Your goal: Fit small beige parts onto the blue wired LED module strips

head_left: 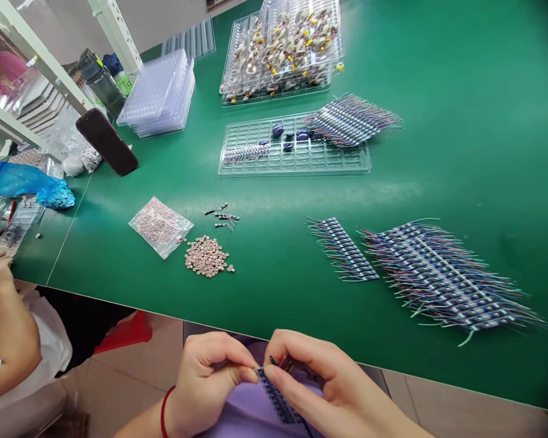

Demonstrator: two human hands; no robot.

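Observation:
Below the table's near edge, my left hand (210, 371) and my right hand (317, 380) meet over my lap, both with fingers pinched on a dark blue strip of small wired parts (278, 398). A red cord circles my left wrist. On the green table (461, 121) in front lie a short row of wired strips (342, 248) and a long fanned pile of them (442, 277). A heap of small pinkish round pieces (207, 256) sits to the left, beside a clear bag (159, 225) of the same.
A clear compartment tray (296, 159) holds a few blue parts and more wired strips (351, 118). Behind it are filled blister trays (281, 48), a stack of clear trays (159, 94) and a dark phone (106, 141). Another person's arm (4, 322) is at the left.

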